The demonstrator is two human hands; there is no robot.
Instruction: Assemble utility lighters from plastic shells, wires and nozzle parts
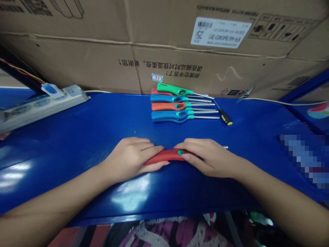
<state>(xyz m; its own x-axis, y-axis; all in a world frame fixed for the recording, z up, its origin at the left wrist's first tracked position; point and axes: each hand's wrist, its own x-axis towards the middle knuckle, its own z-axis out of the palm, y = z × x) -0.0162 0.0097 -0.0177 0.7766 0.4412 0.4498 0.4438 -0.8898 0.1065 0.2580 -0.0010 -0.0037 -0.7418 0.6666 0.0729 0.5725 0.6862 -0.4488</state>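
Observation:
A red long-nosed gas lighter (164,156) lies crosswise between my two hands, just above or on the blue tabletop. My left hand (133,156) is wrapped round its handle end, thumb along the near side. Around the trigger end closes my right hand (208,157), with the thumb by the green trigger; the metal tip shows past the knuckles. Beyond them, several more lighters (169,116) in blue, orange, red and green lie stacked, their metal tubes to the right. A screwdriver (225,117) with a black and yellow handle rests beside those tubes.
A large cardboard box (102,51) stands along the back edge of the blue table (115,116). At the left lies a white power strip (43,104) with a plug in it. A tiny metal piece (135,132) sits beyond my left hand. Blurred blocks hide something at the right.

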